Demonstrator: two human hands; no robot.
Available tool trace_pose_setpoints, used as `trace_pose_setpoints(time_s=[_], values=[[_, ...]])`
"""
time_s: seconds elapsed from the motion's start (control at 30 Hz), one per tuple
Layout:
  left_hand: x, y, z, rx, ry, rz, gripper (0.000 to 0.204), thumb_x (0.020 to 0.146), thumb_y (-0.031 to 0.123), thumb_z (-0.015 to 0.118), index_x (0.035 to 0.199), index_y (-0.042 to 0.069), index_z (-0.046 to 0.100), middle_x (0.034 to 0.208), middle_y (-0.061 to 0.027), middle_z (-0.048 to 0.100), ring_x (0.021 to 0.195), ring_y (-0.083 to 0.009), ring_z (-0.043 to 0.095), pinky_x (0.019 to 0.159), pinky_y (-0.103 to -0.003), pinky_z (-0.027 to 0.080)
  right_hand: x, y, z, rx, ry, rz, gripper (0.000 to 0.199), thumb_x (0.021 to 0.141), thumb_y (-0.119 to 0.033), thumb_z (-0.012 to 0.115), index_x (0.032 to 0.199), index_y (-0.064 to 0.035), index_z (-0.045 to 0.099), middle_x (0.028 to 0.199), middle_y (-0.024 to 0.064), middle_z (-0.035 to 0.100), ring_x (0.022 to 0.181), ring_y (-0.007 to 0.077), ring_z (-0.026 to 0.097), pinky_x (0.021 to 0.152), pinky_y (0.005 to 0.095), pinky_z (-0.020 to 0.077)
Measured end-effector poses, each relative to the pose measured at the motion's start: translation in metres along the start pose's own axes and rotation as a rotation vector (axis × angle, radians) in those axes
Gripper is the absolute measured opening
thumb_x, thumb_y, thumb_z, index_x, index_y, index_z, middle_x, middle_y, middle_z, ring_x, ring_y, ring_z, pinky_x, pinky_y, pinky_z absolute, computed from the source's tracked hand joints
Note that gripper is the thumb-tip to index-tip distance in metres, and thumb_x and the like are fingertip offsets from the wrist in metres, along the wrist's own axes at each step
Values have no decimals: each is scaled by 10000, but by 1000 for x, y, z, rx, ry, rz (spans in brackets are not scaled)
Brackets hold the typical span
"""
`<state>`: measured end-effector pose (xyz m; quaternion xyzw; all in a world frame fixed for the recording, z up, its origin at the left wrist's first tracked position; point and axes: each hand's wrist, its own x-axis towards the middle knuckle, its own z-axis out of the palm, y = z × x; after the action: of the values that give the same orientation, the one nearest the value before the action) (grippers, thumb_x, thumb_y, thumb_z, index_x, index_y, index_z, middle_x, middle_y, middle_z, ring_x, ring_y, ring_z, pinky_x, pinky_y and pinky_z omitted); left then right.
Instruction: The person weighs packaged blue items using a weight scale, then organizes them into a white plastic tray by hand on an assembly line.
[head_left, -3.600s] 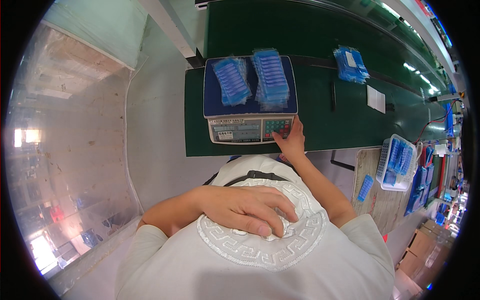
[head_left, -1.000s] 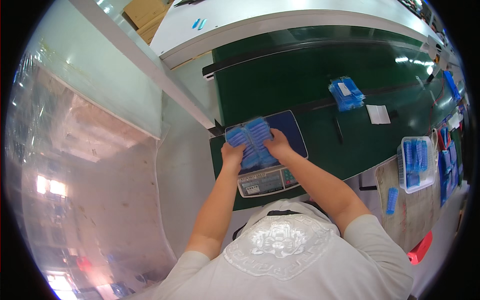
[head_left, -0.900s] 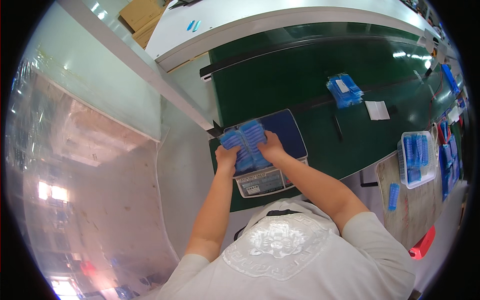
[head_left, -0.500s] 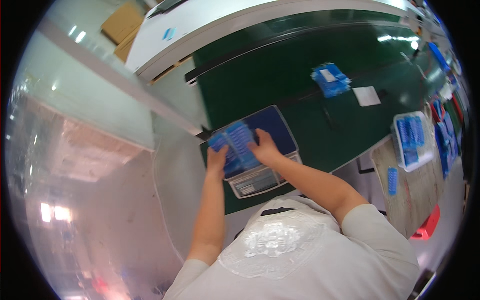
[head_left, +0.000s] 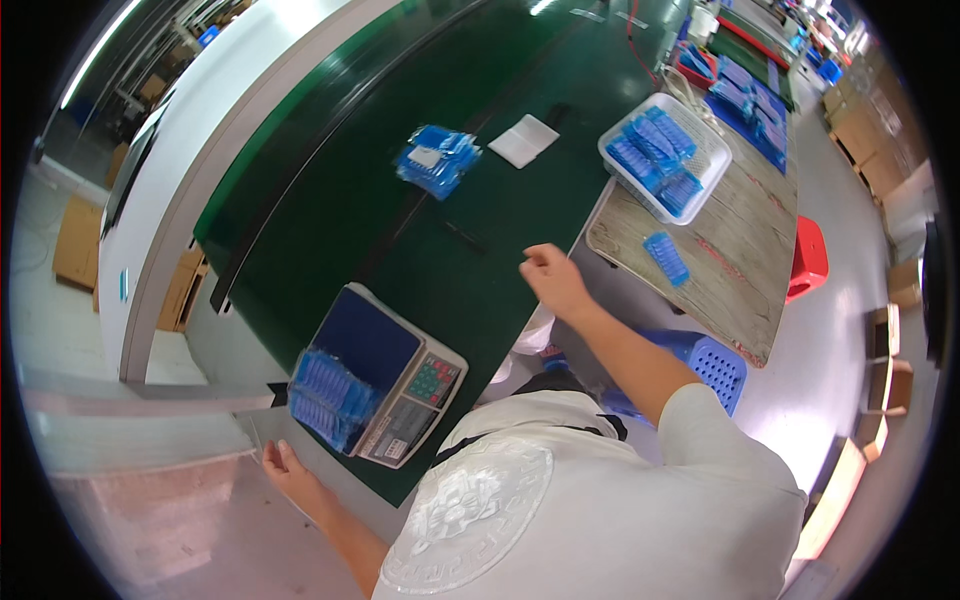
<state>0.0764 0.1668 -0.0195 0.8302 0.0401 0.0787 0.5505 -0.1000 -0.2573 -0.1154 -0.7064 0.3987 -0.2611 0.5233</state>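
Flanking the right hand (head_left: 556, 282) are a scale (head_left: 370, 338) and white basket (head_left: 712, 160).

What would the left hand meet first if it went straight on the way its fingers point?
Probably the pale post, passing left of the blue packets; depth is unclear in this view, so the left hand might miss it.

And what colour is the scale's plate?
The plate is dark blue, best seen in the head view, where packs cover only part of it.
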Motion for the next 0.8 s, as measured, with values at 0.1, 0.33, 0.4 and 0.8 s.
trace_pose_setpoints(time_s=[0.1, 0.33, 0.4, 0.8], values=[[-22, 41, 19, 87, -12, 91, 365, 943, 185, 552, 1240, -21, 502, 1227, -123, 542, 1134, -200, 511, 987, -309, 374, 10, 20, -65, -223, 82, 26, 358, 807, -238, 626, 1079, -7, 605, 1022, 178, 616, 915, 287, 623, 829, 362, 492], [-52, 84, 104, -31, -409, 254, 192, 942, 112, 544, 1073, -15, 606, 1089, -85, 614, 1030, -151, 570, 913, -277, 425, -1, 140, -224, -706, 372, 291, 543, 755, -231, 678, 1234, -17, 538, 1249, 218, 545, 1190, 355, 494, 1027, 411, 375], [-67, 92, 128, -28, -468, 183, 160, 948, 112, 540, 996, -11, 629, 1019, -77, 639, 963, -144, 598, 884, -270, 450, 6, 165, -234, -669, 312, 317, 581, 754, -248, 691, 1255, -8, 521, 1262, 220, 537, 1191, 356, 495, 1026, 418, 375], [-123, 138, 219, 89, -774, 217, 147, 950, 117, 556, 1001, -8, 616, 970, -62, 649, 915, -129, 599, 850, -247, 456, 17, 172, -255, -765, 194, 466, 655, 673, -252, 751, 1245, -81, 483, 1229, 127, 472, 1185, 317, 432, 998, 448, 363]])
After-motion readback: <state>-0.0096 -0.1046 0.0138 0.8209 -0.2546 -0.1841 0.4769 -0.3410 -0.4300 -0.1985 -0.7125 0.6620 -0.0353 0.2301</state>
